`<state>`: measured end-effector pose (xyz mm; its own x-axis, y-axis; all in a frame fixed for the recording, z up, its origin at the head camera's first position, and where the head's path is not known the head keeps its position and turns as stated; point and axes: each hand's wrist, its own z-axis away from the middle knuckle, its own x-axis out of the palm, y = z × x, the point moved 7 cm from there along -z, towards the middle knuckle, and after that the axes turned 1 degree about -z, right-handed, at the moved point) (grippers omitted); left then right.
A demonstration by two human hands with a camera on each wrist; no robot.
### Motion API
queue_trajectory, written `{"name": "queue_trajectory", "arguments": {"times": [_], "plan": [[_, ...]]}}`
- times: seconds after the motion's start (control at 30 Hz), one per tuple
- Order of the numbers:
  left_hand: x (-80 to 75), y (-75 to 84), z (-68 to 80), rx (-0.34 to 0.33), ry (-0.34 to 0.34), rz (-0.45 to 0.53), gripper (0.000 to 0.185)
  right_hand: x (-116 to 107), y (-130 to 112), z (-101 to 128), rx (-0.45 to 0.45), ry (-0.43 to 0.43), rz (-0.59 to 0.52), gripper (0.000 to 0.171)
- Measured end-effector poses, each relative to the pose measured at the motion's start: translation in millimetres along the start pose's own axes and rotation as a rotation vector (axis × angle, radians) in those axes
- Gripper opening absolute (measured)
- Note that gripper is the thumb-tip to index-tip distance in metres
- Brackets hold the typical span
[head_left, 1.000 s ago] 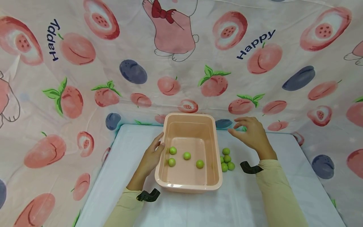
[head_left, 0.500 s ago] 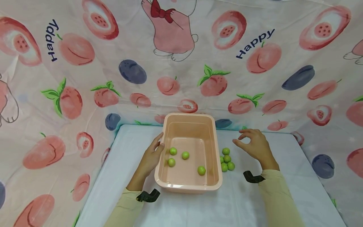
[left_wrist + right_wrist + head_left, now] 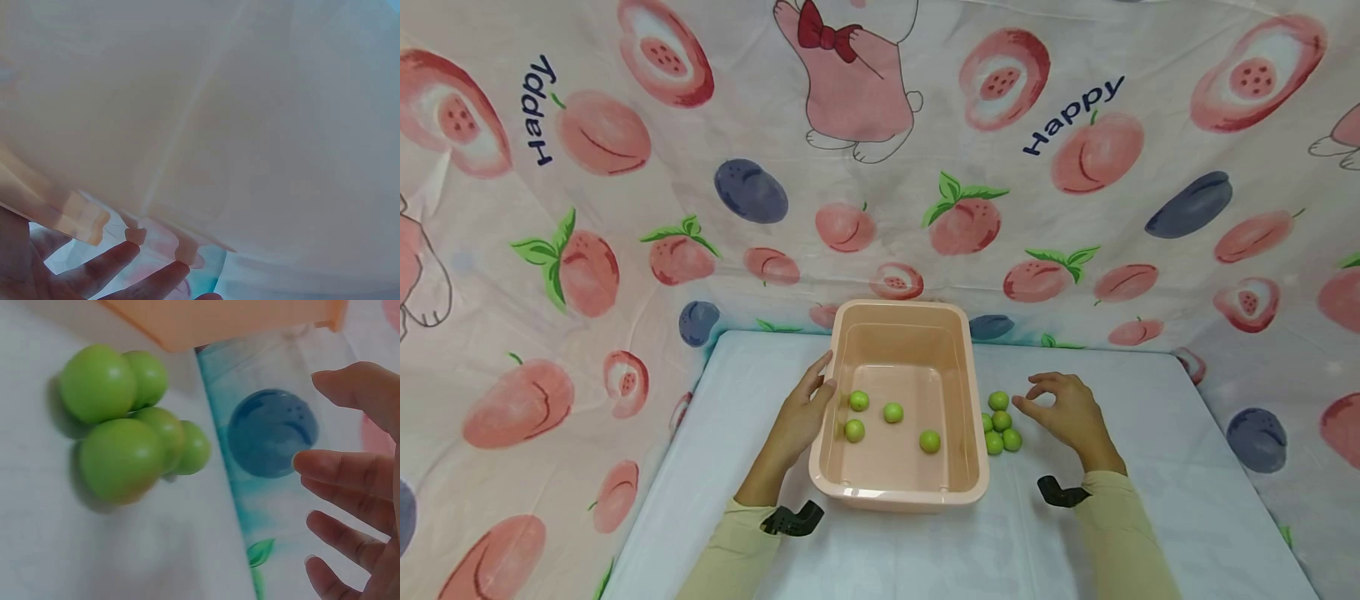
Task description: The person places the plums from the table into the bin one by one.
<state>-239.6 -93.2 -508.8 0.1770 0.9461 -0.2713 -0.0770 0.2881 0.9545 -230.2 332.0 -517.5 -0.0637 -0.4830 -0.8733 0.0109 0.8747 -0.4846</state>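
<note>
Only readable text is "Happy", printed twice on the fruit-pattern backdrop cloth: upper right, and sideways at upper left.

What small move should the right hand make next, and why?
Probably lower the right hand a little leftward and pinch one green fruit from the cluster beside the tub: it hovers empty just next to them, while four fruits already lie inside.

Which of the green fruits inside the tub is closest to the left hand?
The green fruit at the far left of the tub, just past the left hand fingertips on the wall; the other three lie farther right or nearer.
</note>
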Motion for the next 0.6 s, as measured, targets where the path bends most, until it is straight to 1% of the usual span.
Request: {"name": "queue_trajectory", "arguments": {"times": [0.13,0.43,0.6], "plan": [[0.1,-0.4,0.5,0.001,-0.001,-0.001,0.050,10,6,4,0.009,-0.002,-0.018,0.038],[0.0,-0.7,0.6,-0.002,0.003,-0.008,0.050,31,17,12,0.034,-0.006,-0.049,0.039],[0.1,-0.4,0.7,0.001,0.000,-0.001,0.050,38,21,16,0.035,-0.014,-0.060,0.037]]}}
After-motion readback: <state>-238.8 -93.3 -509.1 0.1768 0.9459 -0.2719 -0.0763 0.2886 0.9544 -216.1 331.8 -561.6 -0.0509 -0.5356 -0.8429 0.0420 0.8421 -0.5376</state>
